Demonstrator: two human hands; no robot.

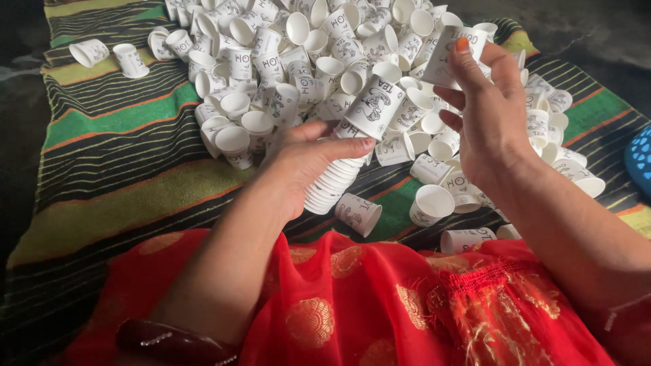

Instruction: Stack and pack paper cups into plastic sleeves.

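Your left hand [308,163] clasps a tilted nested stack of small white printed paper cups [346,152], mouth angled toward your right hand [485,112], which pinches one loose white paper cup [444,57] above the heap of cups [305,61] on the striped woven mat [115,149].

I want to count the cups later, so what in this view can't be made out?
- Pile: the top edge cuts it off, and cups underneath are hidden.
- Stack in the left hand: fingers cover part, so its rims can't be counted.
- Cup in the right hand: fingers hide its far side.
- Blue object: cut by the right edge; kind unclear.
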